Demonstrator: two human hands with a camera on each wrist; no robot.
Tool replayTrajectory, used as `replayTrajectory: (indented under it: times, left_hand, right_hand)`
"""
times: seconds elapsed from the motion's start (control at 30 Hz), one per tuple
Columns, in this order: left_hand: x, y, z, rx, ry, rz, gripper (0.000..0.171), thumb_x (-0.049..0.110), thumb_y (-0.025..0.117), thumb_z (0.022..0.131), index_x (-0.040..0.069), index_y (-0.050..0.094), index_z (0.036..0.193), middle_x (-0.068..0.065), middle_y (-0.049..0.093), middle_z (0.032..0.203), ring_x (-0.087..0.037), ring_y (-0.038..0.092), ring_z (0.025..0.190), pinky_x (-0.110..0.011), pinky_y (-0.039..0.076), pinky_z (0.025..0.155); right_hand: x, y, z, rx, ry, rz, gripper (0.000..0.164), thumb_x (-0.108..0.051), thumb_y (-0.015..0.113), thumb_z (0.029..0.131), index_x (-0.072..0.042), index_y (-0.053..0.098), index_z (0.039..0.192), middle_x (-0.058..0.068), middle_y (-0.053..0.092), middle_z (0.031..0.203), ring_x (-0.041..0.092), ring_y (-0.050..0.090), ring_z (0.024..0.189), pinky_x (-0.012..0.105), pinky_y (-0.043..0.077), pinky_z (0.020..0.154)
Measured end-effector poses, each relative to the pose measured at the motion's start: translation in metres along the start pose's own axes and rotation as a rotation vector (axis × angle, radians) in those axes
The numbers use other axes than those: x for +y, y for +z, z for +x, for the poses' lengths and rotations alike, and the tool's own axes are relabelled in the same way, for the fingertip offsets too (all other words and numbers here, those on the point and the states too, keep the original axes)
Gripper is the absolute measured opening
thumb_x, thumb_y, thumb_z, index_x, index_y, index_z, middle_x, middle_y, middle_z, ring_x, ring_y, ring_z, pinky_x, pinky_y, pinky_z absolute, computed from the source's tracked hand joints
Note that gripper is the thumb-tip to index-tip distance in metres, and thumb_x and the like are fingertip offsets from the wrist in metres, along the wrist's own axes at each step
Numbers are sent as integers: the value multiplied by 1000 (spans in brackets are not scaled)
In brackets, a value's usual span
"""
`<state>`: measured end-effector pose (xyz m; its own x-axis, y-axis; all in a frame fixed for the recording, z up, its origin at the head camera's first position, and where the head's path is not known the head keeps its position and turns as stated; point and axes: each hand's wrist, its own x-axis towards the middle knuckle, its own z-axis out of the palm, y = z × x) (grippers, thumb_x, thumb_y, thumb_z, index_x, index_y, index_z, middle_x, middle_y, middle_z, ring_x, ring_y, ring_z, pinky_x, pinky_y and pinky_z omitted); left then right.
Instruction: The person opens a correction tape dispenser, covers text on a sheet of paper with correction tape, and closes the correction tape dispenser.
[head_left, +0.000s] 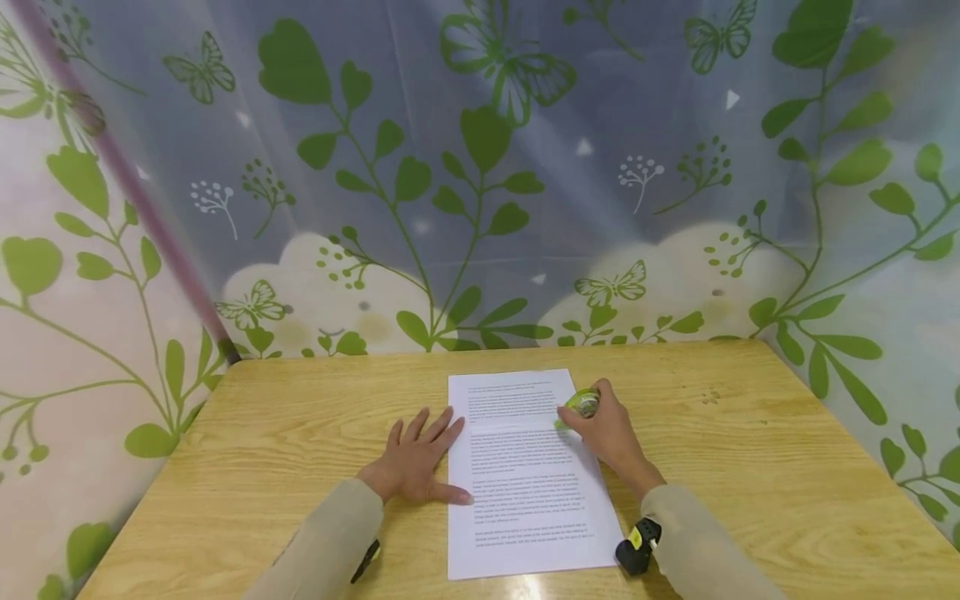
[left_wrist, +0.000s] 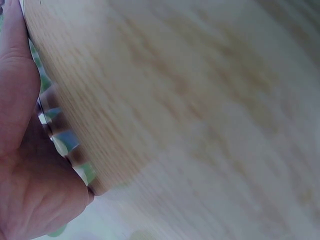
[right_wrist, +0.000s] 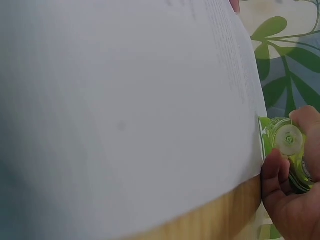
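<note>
A sheet of printed paper (head_left: 528, 500) lies on the wooden table, covered in paragraphs of text. My left hand (head_left: 420, 462) is spread flat at its left edge, with the thumb and some fingertips on the sheet. In the left wrist view that hand (left_wrist: 25, 125) shows only in part. My right hand (head_left: 615, 433) grips a green correction tape dispenser (head_left: 583, 402) over the sheet's upper right side. The right wrist view shows the dispenser (right_wrist: 286, 140) tilted, its tip at the paper (right_wrist: 150, 125), with a pale reel inside the translucent case.
The wooden table (head_left: 315, 408) extends around the sheet on every side. Behind it hangs a curtain (head_left: 405, 250) printed with leaves and butterflies. A dark wrist device (head_left: 637, 546) sits by the right sleeve, near the sheet's lower right corner.
</note>
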<state>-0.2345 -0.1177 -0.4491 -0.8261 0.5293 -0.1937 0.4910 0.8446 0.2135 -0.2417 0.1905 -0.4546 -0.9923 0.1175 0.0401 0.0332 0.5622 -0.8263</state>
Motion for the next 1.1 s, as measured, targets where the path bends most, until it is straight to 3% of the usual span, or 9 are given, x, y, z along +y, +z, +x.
replayTrajectory:
  times: [0.53,0.77,0.83,0.93,1.03,1.1]
  left_hand:
    - [0,0,1,0,-6,31,112,81,56,69,22,14,155,-2,5,160,-38,2,143,-63,4,107]
    - [-1,1,0,-7,-7,0,114,82,55,68,21,14,155,-3,5,160,-38,0,143,-63,2,107]
    - [-2,1,1,-7,-3,0,114,83,54,68,21,14,155,-3,5,160,-38,0,143,-63,1,106]
    - [-4,3,2,-1,12,-12,115,84,53,68,21,14,155,-4,4,160,-39,0,143,-64,0,106]
    - [-6,6,4,6,20,-13,116,85,52,66,21,13,155,-3,4,160,-39,-1,142,-64,0,106]
    - [-9,8,5,6,13,-1,118,87,50,65,23,11,155,-2,2,160,-38,-2,143,-63,0,106]
  right_hand:
    - [3,-2,0,10,-1,31,45,-25,70,88,-4,37,110,15,57,94,18,58,63,29,50,57]
    - [7,-1,1,9,-7,57,47,-26,71,87,-4,38,111,17,58,96,18,60,63,29,51,58]
    - [11,-3,2,18,14,132,50,-30,71,87,-4,37,114,17,57,99,17,61,68,28,52,60]
    - [18,-5,2,50,66,345,56,-35,71,87,-3,36,119,16,54,101,19,64,72,29,55,65]
    - [20,-7,2,92,106,520,62,-39,70,86,-3,35,121,12,53,94,20,65,69,31,56,67]
    - [19,-8,2,97,114,564,64,-42,70,85,-3,35,121,10,52,86,19,64,64,33,56,68]
